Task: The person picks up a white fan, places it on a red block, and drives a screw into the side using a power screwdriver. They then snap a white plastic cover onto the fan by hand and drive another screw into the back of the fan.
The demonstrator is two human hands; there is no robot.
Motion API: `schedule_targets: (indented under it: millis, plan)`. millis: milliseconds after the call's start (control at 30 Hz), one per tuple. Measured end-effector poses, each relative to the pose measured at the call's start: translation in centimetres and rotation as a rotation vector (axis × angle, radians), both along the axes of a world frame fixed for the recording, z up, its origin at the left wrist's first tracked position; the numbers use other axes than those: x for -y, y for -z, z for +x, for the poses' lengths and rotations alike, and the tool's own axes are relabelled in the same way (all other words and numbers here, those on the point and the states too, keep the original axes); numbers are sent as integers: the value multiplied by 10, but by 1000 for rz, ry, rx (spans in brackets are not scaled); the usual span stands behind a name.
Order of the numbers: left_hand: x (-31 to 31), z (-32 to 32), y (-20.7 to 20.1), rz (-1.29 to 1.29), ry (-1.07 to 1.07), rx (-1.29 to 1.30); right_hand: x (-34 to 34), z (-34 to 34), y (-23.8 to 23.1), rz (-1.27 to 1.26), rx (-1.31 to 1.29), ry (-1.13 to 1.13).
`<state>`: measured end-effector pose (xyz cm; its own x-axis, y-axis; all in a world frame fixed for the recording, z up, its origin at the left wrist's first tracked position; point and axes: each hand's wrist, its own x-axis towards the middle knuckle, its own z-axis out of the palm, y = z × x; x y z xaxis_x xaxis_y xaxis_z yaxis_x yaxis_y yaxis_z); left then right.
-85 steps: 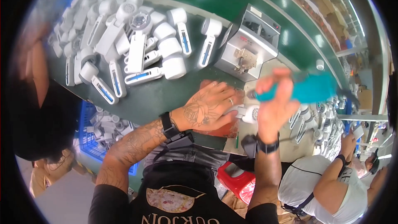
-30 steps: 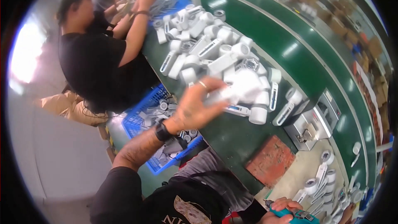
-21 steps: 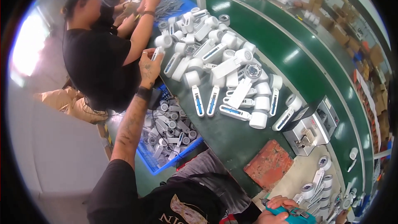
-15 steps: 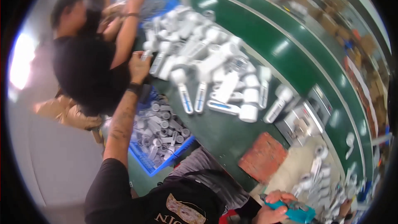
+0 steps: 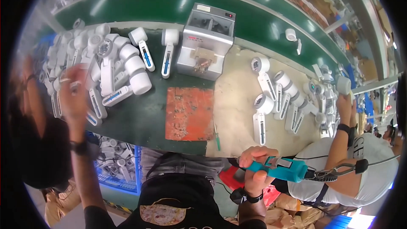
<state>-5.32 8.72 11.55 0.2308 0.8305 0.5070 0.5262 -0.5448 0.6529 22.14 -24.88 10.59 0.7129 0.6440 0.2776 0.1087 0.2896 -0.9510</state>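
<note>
My right hand (image 5: 253, 165) is wrapped round a teal electric screwdriver (image 5: 282, 170), held level at the bench's near edge, its tail on a coiled cord. My left hand (image 5: 73, 95) is over the left pile, smeared by motion; a pale part shows at its fingers, but I cannot make out whether it is gripped. White handheld units (image 5: 140, 82) with round heads and long handles, some with a blue strip inside, crowd that pile. A reddish worn board (image 5: 189, 113) lies before me. More white units (image 5: 259, 129) rest on a beige sheet (image 5: 231, 101) to the right.
A silver screw feeder (image 5: 203, 44) stands behind the board. Beside it lies a thin green-handled tool (image 5: 217, 140). A blue crate (image 5: 137, 171) of parts sits below the bench. Co-workers are close on both sides; the right one wears a white shirt (image 5: 375, 169).
My view has swung to the right, bringing the feeder and beige sheet to the middle. The left hand is now blurred over the pile; the right still holds the electric screwdriver.
</note>
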Motion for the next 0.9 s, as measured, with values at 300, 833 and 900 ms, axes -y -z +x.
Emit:
schedule_targets:
  millis: [300, 833, 900]
  plan:
    - [162, 298, 42, -77, 954, -488, 20, 0, -4, -1, 8, 46]
    - [159, 230, 31, -76, 964, -116, 1, 17, 12, -53, -10, 74]
    - [147, 207, 41, -11, 1003, -148, -9, 21, 19, -42, 23, 82]
